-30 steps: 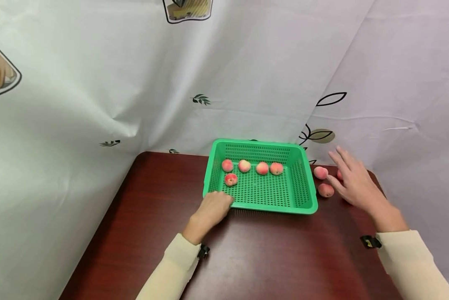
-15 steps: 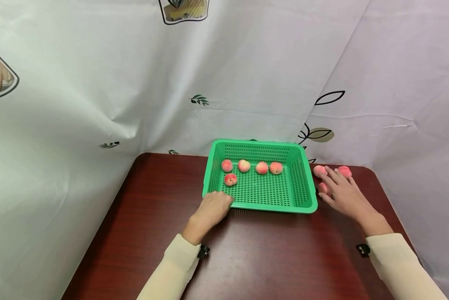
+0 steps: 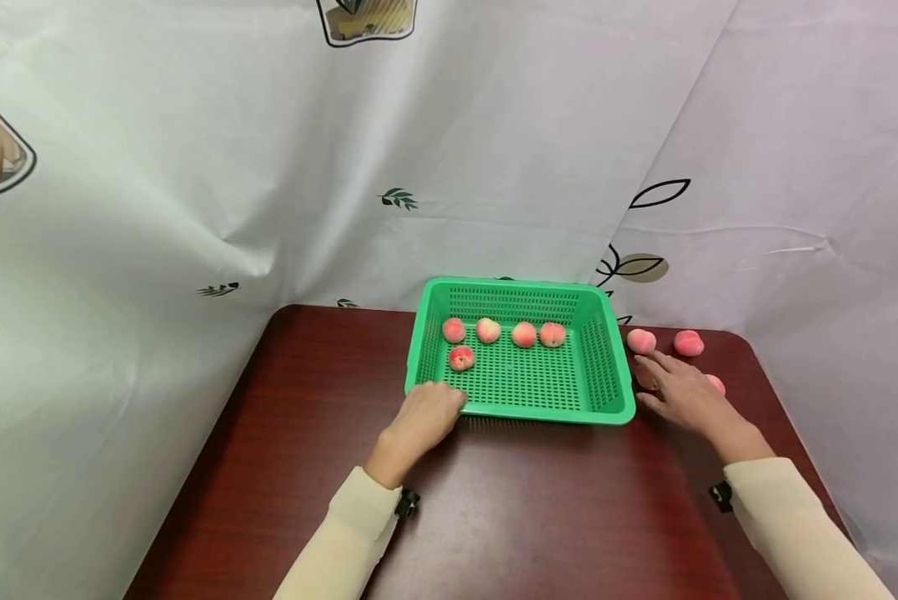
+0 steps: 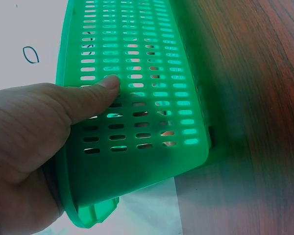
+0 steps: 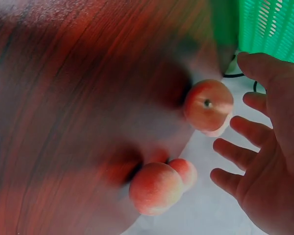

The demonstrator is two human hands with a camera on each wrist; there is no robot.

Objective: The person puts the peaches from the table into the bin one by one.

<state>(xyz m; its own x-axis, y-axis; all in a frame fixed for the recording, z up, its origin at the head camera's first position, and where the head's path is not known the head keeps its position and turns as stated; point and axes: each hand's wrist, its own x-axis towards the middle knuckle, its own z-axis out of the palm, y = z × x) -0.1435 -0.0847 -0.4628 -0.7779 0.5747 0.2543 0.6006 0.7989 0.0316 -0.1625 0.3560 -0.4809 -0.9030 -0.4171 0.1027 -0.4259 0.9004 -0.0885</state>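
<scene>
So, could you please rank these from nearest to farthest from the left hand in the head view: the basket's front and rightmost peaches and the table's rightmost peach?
1. Front peach: left, in basket.
2. Rightmost basket peach: back row.
3. Rightmost table peach: by the right hand.

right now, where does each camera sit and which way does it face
Head: worn on the head, looking forward and down at the table and green basket holding peaches; both sleeves, the left hand and right hand show.
Left wrist: worn on that wrist, facing the basket's slotted wall; the thumb and part of the left hand show.
Right wrist: worn on that wrist, facing loose peaches; the right hand's fingers show.
Shared: head and right wrist both show the right hand, basket and loose peaches.
</scene>
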